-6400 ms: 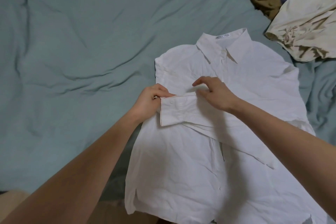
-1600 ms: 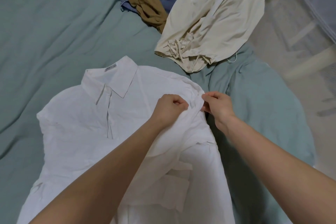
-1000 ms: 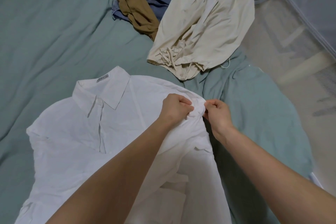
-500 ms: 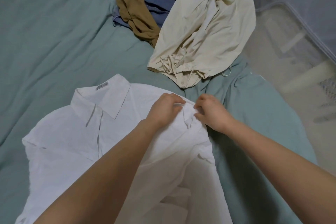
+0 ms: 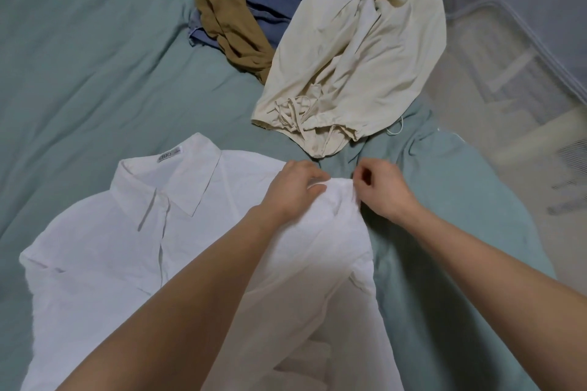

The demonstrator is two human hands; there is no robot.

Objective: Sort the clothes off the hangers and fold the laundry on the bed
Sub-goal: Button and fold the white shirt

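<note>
With white shirt [image 5: 104,263] spread on bed [image 5: 79,73] at lower left: left hand [image 5: 293,192] fingers gripping shoulder fabric, right hand [image 5: 386,189] fingers pinching its edge.

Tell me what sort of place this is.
Most likely a bedroom at home. A rumpled teal bedsheet covers a bed, a white collared shirt lies spread on it under both hands, and a cream drawstring garment sits piled with brown and blue clothes behind.

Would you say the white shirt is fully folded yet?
Not yet: the white shirt lies mostly spread, collar showing, both hands at its shoulder.
</note>
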